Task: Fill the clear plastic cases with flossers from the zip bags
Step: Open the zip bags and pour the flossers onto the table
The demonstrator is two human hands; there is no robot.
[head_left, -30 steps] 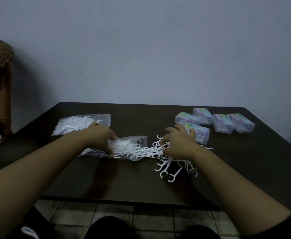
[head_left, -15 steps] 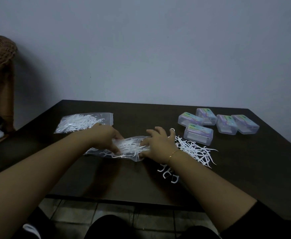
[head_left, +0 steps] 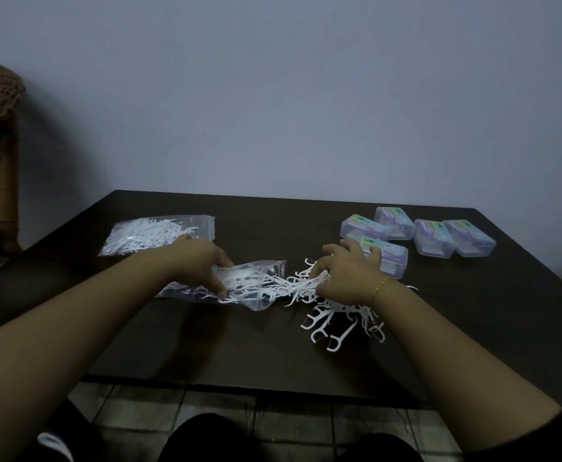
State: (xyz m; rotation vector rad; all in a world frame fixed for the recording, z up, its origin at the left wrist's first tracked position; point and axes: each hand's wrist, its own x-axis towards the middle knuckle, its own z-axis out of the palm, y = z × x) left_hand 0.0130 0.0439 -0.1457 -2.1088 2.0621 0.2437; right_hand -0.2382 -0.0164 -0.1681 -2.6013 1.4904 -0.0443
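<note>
Flossers are drawn out of an opened zip bag on a dark table.

The near zip bag (head_left: 256,281) is pinched in the curled fingers of the left hand (head_left: 199,261); a bunch of white flossers (head_left: 293,288) at its mouth is gripped in the curled fingers of the right hand (head_left: 349,275). More flossers (head_left: 336,328) are scattered beneath that hand. A second, full zip bag (head_left: 159,233) lies behind the left hand. Five closed clear plastic cases (head_left: 436,240) are clustered at the table's (head_left: 273,355) far right.
</note>
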